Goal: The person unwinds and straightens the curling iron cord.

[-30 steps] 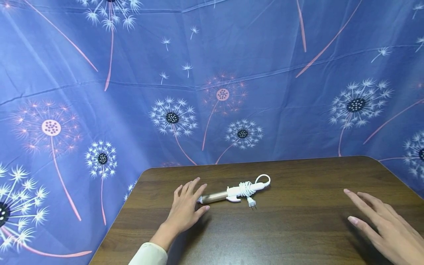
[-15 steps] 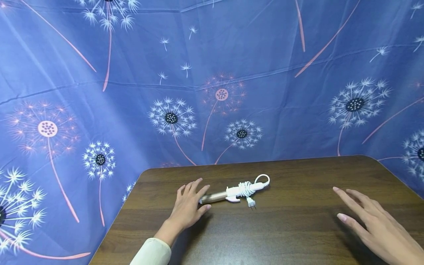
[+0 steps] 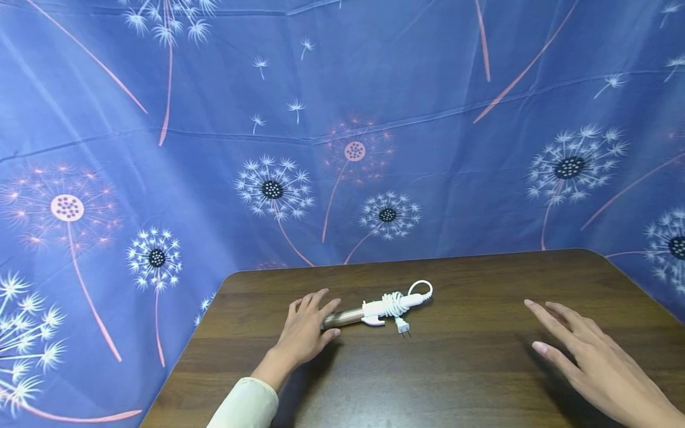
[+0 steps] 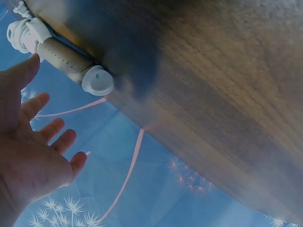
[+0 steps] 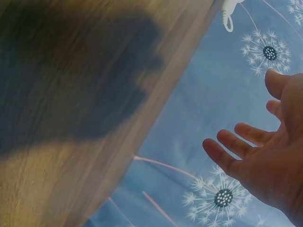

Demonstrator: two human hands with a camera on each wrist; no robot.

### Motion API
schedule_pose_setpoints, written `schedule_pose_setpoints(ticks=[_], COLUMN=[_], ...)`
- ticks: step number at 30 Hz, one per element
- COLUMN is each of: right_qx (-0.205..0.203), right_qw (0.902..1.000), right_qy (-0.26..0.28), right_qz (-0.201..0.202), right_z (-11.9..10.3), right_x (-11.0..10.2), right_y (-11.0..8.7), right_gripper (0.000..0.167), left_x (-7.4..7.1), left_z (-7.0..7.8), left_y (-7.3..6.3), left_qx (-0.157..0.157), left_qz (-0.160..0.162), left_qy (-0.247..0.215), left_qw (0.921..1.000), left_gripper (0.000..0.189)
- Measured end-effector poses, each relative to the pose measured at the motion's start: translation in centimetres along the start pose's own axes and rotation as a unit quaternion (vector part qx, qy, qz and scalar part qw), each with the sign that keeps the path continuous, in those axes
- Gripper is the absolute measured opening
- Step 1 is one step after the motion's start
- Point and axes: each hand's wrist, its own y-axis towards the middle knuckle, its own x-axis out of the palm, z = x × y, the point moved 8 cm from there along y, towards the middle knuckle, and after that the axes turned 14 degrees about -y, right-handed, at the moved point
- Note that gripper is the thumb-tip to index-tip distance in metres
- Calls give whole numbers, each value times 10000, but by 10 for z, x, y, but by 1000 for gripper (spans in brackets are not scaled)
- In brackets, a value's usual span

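A curling iron [image 3: 345, 318] lies on the wooden table, its gold-brown barrel pointing left. White cord [image 3: 395, 304] is wound round its white handle, with the two-pin plug [image 3: 402, 326] hanging toward the front. My left hand [image 3: 305, 333] is by the barrel's tip, thumb and fingers spread and overlapping that end in the head view. From the left wrist, the white end cap [image 4: 98, 81] shows beyond the open palm, with nothing held. Well to the right of the iron, my right hand [image 3: 583, 351] hovers over the table with fingers extended, holding nothing.
The brown wooden table [image 3: 428, 374] has rounded back corners. Right behind it hangs a blue cloth [image 3: 428, 119] printed with dandelions. A pale sleeve [image 3: 246, 404] covers the left forearm.
My right hand has moved left, closer to the curling iron. My left hand has shifted slightly right relative to the barrel's tip. The iron stays lying on the table.
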Motion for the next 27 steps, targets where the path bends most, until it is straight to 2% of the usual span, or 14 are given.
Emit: schedule_pose_setpoints(ticks=[7, 14, 27], right_qx=[-34, -123, -235], right_qw=[10000, 9997, 9995], right_qy=[-36, -75, -202], right_qz=[8, 211, 30], right_z=[-6, -12, -23], right_x=[-1, -1, 1], right_y=[3, 6, 8], right_gripper=[71, 72, 73], left_x=[0, 4, 17], left_z=[1, 0, 3], left_y=[3, 6, 12], left_qx=[53, 150, 262], left_qz=[-69, -108, -329], left_qy=[-56, 90, 135], left_qw=[9999, 9998, 9990], left_gripper=[58, 53, 52])
